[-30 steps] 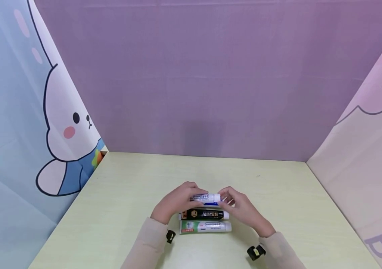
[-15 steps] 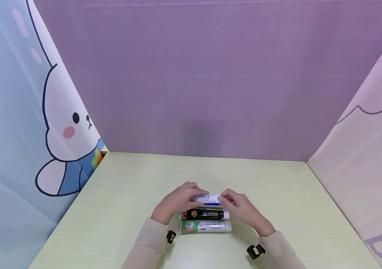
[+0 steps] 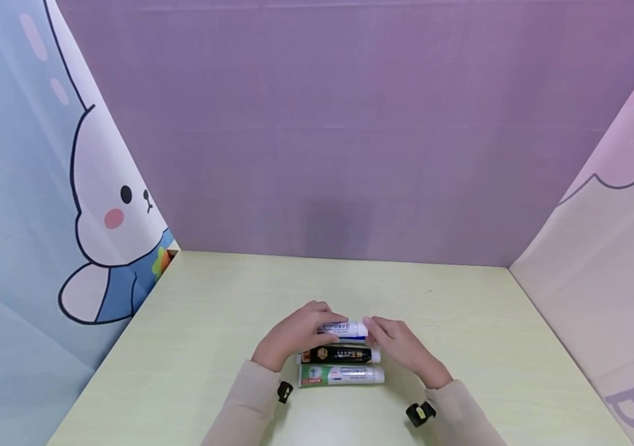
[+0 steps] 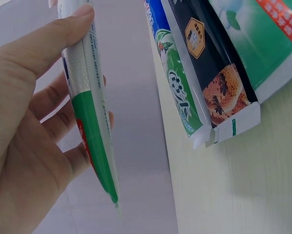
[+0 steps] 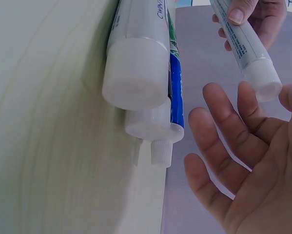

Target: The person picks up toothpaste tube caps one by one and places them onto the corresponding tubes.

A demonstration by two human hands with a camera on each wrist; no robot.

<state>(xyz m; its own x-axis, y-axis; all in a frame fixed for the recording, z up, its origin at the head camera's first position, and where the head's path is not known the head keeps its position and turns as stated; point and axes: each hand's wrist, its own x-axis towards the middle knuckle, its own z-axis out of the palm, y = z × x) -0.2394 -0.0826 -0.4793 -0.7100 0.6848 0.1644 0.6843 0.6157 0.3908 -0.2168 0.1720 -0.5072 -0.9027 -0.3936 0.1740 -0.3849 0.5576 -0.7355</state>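
My left hand (image 3: 294,336) grips a white and green toothpaste tube (image 4: 90,117) between thumb and fingers, raised off the table. At the tube's white screw cap (image 5: 262,80), the thumb and index finger of my right hand (image 3: 404,348) pinch from both sides, while its other fingers spread loosely. Below the held tube lies a blue and green toothpaste tube (image 4: 172,68), mostly covered in the head view. Nearer to me, a black toothpaste tube (image 3: 341,355) and a green and white toothpaste tube (image 3: 344,375) lie parallel, caps to the right.
The pale wooden table (image 3: 227,291) runs back to a purple cloth backdrop (image 3: 339,155). A rabbit-print curtain (image 3: 110,248) borders the left, a pink and cream curtain (image 3: 607,266) the right. Black camera mounts (image 3: 421,414) sit at my wrists.
My right hand's thumb and fingers have turned and shifted slightly around the cap, the thumb rising toward its far side. The left hand keeps its grip almost still; the lying tubes have not moved.
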